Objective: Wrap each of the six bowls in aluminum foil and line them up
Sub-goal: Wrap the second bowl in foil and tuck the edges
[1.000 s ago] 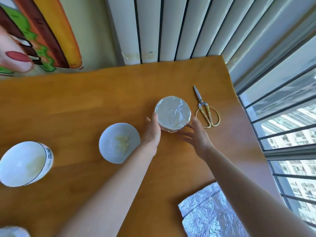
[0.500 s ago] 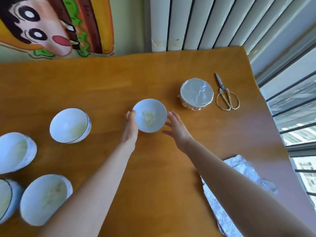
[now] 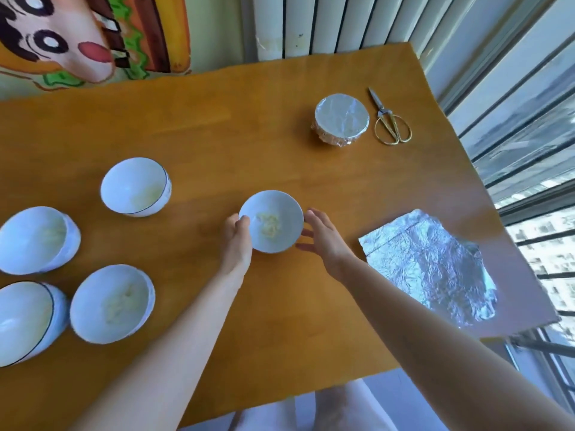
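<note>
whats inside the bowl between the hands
A small pale yellow clump lies at the bottom of the bowl; the rest inside looks bare. The left fingers grip its left rim and hide a sliver there.

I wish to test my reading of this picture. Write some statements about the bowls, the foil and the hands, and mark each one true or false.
1. Only one bowl, the wrapped bowl, is covered with foil. True.
2. The scissors lie left of the wrapped bowl. False: they lie at its right.
3. The left hand holds the middle bowl at its rim. True.
4. The foil sheet lies under the middle bowl. False: it lies apart, to the right of the right hand.
</note>
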The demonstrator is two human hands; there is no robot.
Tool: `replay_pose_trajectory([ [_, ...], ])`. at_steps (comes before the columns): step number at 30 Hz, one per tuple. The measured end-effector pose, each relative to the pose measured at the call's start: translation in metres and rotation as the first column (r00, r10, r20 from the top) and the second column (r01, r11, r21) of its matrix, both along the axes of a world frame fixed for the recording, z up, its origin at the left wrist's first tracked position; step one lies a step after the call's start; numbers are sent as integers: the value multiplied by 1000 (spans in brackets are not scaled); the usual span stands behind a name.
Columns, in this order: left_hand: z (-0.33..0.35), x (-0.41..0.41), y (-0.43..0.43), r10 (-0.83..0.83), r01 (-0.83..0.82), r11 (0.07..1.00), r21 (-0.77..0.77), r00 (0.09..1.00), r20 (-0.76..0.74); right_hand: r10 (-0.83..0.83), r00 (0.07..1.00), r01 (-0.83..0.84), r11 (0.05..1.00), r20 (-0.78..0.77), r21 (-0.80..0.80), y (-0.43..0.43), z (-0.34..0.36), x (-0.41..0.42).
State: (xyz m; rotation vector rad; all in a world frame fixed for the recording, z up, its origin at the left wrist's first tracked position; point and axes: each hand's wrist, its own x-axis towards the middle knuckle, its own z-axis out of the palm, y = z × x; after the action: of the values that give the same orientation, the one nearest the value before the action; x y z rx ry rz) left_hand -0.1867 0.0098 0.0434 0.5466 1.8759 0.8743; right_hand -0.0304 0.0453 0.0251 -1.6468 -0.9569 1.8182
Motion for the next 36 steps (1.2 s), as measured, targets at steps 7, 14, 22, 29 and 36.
replay_pose_trajectory([
  [7, 13, 52, -36, -105, 299, 895, 330, 862, -496, -131, 953, 33, 941, 272, 337, -22, 6, 69],
  [14, -10, 168, -30, -628, 618, 778, -118, 757, -181, 21, 717, -232, 950, 697, 211, -53, -9, 185],
  [22, -33, 220, -24, -362, 373, 927, -35, 869, -338, 257, 674, -446, 889, 693, 103, -54, -22, 219],
  [29, -13, 219, -22, -370, 455, 835, 309, 880, -299, -41, 712, -292, 890, 701, 349, -31, 1, 245],
  [36, 18, 181, -16, -123, 43, 905, 422, 978, 165, 2, 868, -168, 942, 496, 290, 1, 37, 247],
])
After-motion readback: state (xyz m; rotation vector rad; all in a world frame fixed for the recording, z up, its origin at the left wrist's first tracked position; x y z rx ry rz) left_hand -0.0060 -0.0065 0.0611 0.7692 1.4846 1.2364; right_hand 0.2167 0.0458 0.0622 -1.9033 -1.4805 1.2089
